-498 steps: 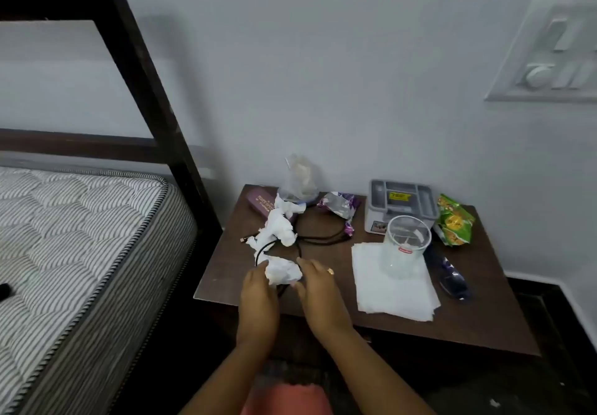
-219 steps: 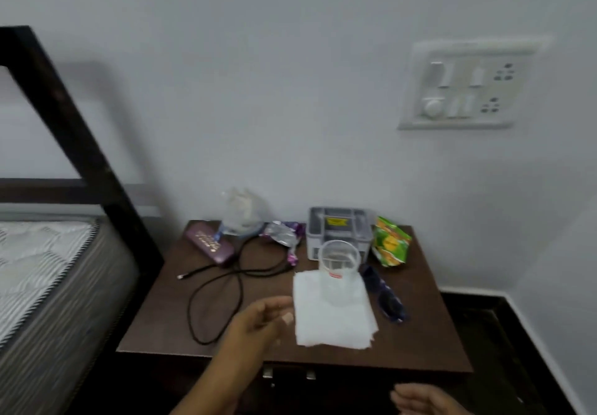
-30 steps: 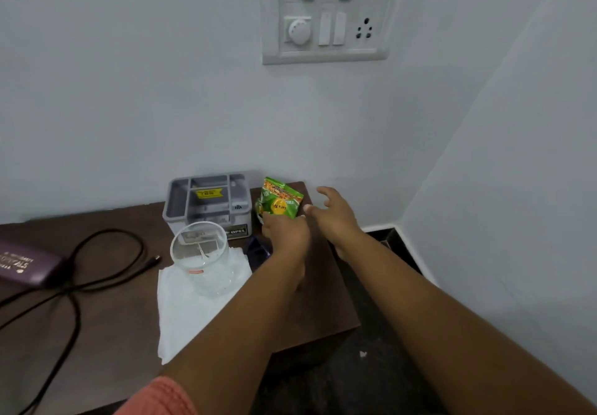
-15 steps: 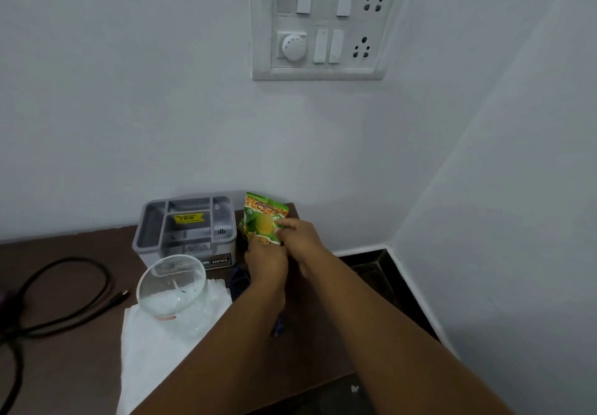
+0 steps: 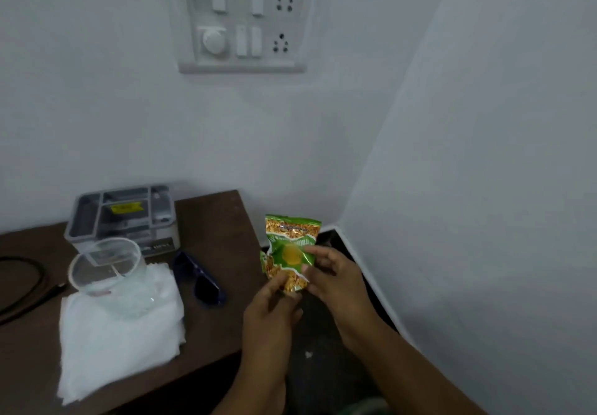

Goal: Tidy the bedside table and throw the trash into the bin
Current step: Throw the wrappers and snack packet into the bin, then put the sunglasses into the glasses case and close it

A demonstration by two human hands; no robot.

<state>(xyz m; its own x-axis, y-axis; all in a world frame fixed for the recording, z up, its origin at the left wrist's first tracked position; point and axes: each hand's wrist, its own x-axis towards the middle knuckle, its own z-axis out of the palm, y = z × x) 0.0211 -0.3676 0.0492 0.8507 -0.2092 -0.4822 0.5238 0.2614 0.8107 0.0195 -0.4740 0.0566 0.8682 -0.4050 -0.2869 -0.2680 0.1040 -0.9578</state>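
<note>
Both hands have the snack packet point(image 5: 289, 251) off the table point(image 5: 223, 227): left hand point(image 5: 269, 309) pinches its bottom, right hand point(image 5: 336, 280) pinches its side, out past the edge.

White walls point(image 5: 97, 124), switchboard point(image 5: 242, 17), dark floor point(image 5: 318, 334)

**Legible Markings: None Confirmed**

No text, brand or number can be read in full.

- Green snack packet point(image 5: 289, 243): a band of lettering crosses the front above a round yellow emblem. It is blurred and illegible.
- Grey organiser box point(image 5: 87, 220): the yellow label point(image 5: 127, 208) on top carries dark print, too small to read. The dark nameplate point(image 5: 158, 246) on the front face shows pale, indistinct letters.
- Glass point(image 5: 109, 272): a small red mark point(image 5: 100, 292) near the base, unreadable.
</note>
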